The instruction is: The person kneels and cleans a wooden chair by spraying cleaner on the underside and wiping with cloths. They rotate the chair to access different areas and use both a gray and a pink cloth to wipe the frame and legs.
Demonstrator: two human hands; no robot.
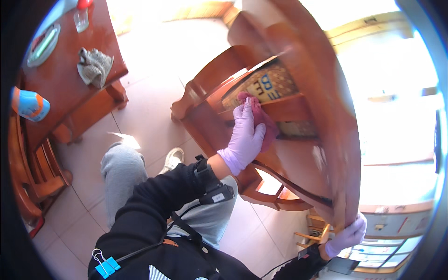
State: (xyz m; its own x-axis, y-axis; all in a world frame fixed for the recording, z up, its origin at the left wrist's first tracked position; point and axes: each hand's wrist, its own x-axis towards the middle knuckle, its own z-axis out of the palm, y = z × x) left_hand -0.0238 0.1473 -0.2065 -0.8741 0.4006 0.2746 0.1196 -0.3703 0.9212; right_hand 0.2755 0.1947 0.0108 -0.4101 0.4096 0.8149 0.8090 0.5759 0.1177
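A reddish-brown wooden armchair (339, 150) fills the middle and right of the view, its large curved top rail close to the camera. My left hand (245, 133), in a lilac glove, presses a pink cloth (264, 134) against the chair's slatted part. Through a gap between the slats shows a tan patterned surface (280, 78) bearing blue and dark lettering. At the lower end of the curved rail, my gloved right hand (350, 234) grips the wood; its fingertips are partly hidden.
A reddish wooden table (66, 80) stands left, carrying a crumpled grey rag (94, 66), a plate (43, 45), a clear cup (81, 21) and a blue-and-orange container (31, 105). Another wooden chair (45, 182) is below it. A small light-wood stool (315, 227) sits near my right wrist.
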